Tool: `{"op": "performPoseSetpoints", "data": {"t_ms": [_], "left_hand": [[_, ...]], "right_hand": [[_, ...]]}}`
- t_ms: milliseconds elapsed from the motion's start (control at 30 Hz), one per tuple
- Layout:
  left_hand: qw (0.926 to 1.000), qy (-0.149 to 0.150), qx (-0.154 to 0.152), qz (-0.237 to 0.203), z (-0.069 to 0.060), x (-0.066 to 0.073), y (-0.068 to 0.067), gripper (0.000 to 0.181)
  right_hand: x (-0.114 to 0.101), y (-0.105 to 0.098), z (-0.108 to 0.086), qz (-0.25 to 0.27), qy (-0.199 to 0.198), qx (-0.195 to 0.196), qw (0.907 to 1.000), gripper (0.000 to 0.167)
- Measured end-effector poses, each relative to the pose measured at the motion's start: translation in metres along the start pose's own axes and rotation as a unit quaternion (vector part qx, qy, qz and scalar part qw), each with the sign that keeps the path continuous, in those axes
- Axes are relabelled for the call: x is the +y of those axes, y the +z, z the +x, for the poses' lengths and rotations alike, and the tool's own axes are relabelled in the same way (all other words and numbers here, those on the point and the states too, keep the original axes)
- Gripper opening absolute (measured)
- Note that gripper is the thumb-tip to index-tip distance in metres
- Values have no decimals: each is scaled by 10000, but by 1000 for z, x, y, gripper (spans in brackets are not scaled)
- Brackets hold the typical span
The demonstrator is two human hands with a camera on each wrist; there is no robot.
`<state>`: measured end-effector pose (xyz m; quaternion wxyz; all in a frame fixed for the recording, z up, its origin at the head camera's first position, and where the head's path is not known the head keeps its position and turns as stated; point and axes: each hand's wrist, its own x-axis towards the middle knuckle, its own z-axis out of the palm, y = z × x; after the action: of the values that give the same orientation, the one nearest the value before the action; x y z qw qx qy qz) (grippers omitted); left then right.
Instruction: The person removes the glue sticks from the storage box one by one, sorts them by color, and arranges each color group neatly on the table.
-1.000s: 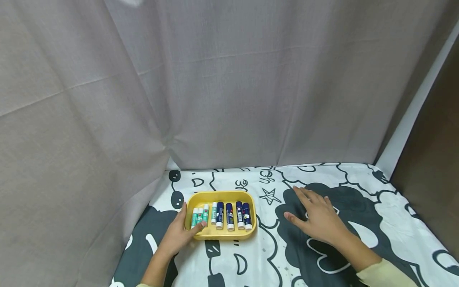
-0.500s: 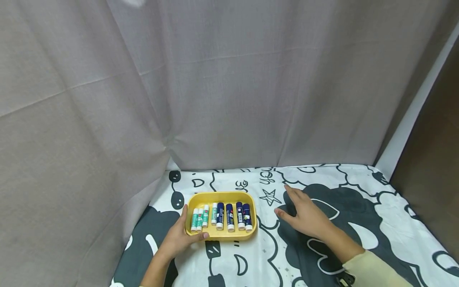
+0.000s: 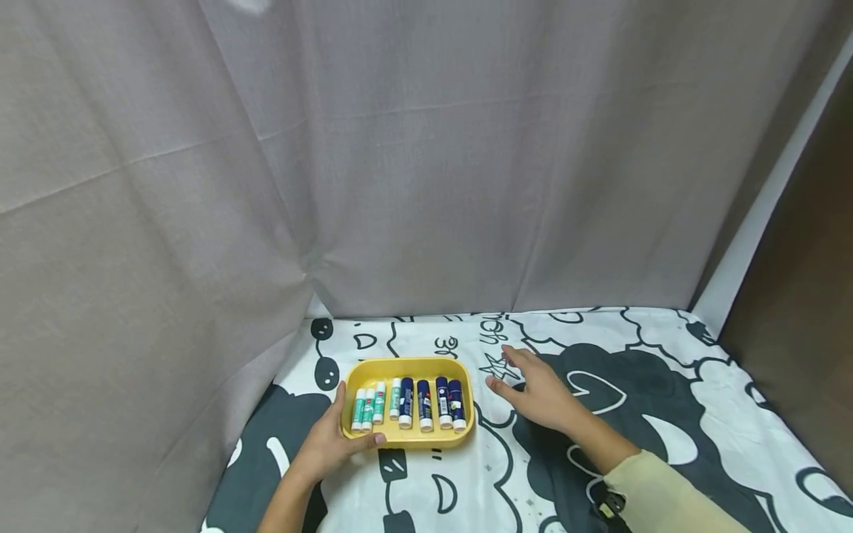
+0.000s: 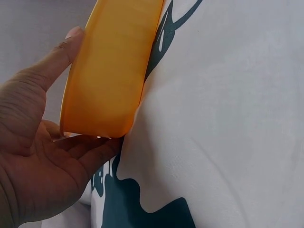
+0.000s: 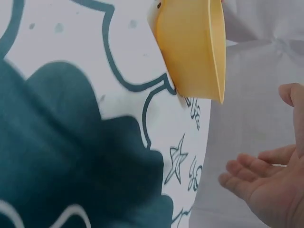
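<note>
A yellow tray stands on the patterned cloth, holding a row of glue sticks. Smaller green and white glue sticks lie on its left side, and larger dark blue ones with white ends on its right. My left hand grips the tray's near left corner, thumb along the front side and fingers at the left end. The left wrist view shows that thumb and fingers spread round the corner. To the right of the tray, my right hand hovers with fingers loosely extended, holding nothing and apart from the tray.
A white cloth with dark cartoon drawings covers the surface. Grey curtain hangs behind and on the left. A brown panel bounds the right side.
My right hand has moved left, closer to the tray. The left thumb has shifted from over the tray's inside to its front rim. The glue sticks stay in place.
</note>
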<state>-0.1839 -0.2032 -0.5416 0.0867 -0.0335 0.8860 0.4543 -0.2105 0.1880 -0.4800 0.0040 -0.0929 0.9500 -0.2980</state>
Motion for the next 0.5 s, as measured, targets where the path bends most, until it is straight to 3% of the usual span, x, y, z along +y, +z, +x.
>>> {"op": "performPoseSetpoints", "data": {"t_ms": [200, 500], "left_hand": [[10000, 10, 10, 5, 1, 0, 0, 150], [10000, 18, 9, -9, 1, -2, 0, 149]], "right_hand": [[-12, 10, 10, 862, -83, -105, 9962, 81], [-39, 32, 15, 1335, 188, -384, 9901, 73]]}}
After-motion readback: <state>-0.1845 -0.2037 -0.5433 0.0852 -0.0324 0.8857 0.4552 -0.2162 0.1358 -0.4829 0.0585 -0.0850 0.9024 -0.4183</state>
